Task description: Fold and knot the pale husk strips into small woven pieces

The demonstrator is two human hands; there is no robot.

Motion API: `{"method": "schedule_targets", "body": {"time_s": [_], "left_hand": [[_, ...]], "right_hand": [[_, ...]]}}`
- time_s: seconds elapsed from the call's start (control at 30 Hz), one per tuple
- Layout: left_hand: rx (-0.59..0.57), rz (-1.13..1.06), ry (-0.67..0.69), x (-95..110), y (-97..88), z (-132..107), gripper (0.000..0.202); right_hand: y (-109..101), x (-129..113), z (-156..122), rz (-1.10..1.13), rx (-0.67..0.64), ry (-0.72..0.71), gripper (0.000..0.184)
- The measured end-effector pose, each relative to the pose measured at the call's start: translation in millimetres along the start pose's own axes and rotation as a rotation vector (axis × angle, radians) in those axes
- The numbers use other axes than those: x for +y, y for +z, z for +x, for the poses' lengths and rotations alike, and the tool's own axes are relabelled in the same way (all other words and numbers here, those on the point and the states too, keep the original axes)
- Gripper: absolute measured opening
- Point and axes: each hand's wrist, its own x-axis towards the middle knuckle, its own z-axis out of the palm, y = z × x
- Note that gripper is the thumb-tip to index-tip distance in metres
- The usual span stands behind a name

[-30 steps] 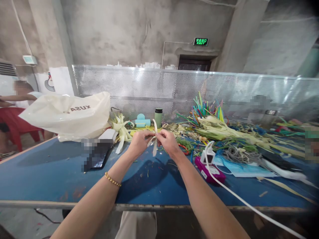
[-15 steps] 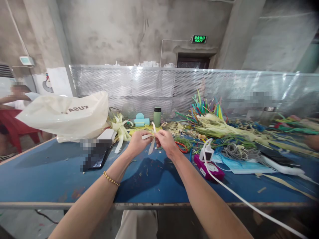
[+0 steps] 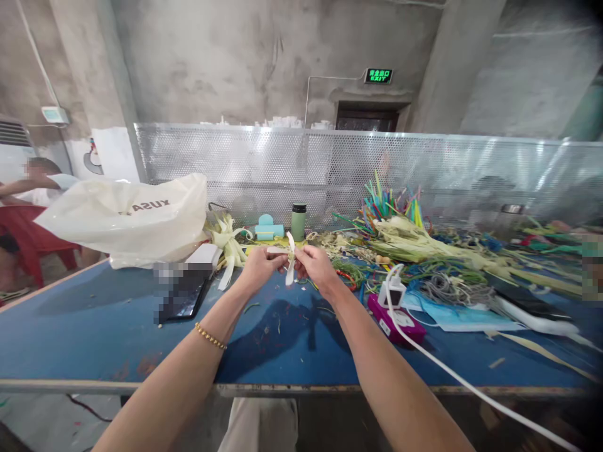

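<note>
Above the blue table, my left hand (image 3: 260, 267) and my right hand (image 3: 316, 265) meet, both closed in a pinch. Between them is a small cross of pale, flat strips (image 3: 291, 275), which look like corn husk. One strip stands up, its lower end hangs down, and another points left over my left fingers. My fingertips hide the middle where the strips join. A beaded gold bracelet (image 3: 210, 337) circles my left wrist. Behind the hands stands a green bottle (image 3: 298, 223) with a black lid.
Left are a white plastic bag (image 3: 136, 220), a dark phone (image 3: 188, 292) and a bunch of pale husks (image 3: 228, 242). Right lie a husk bundle (image 3: 405, 238), grey cord (image 3: 455, 287), a blue mask (image 3: 459, 317) and a purple power block (image 3: 396, 323) with its white cable. A person sits far left.
The strips have turned so the hanging end points nearly straight down. My left fingers have shifted slightly on the strips; both hands stay in about the same place.
</note>
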Motion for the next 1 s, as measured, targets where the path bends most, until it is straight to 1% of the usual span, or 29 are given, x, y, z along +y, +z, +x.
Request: {"method": "schedule_targets", "body": {"time_s": [0.07, 0.13, 0.27, 0.37, 0.5, 0.63, 0.77, 0.93, 1.0], "left_hand": [[0.035, 0.065, -0.033, 1.2, -0.6, 0.3, 0.026], [0.061, 0.165, -0.038, 2.9, -1.4, 0.1, 0.026], [0.054, 0.313, 0.046, 5.2, -1.5, -1.3, 0.018], [0.044, 0.347, 0.071, 3.6, -0.7, -1.7, 0.017], [0.033, 0.353, 0.048, -0.9, -0.7, -0.1, 0.022], [0.043, 0.340, 0.029, -2.4, -1.1, 0.4, 0.024], [0.055, 0.280, 0.026, -1.9, -0.9, 0.3, 0.024], [-0.027, 0.148, -0.030, -0.5, -2.4, 1.8, 0.018], [-0.038, 0.141, -0.028, 1.2, -3.3, 2.0, 0.022]], "right_hand": [[-1.8, -1.1, -0.1, -0.038, 0.001, -0.038, 0.022], [-3.1, -2.4, -0.4, -0.063, -0.006, -0.046, 0.018], [-3.1, -1.0, -0.5, -0.134, -0.013, 0.008, 0.016], [-2.3, 1.4, -0.4, -0.090, -0.025, 0.034, 0.016], [-1.6, 1.0, -1.1, -0.010, -0.034, 0.014, 0.014], [-0.6, 0.2, -1.8, -0.013, -0.012, 0.000, 0.012], [0.2, 0.7, -1.7, -0.028, -0.003, -0.037, 0.015], [-3.0, -1.0, -0.7, 0.016, -0.037, 0.007, 0.019], [-4.7, -1.4, -0.1, 0.030, -0.047, 0.027, 0.021]]}}
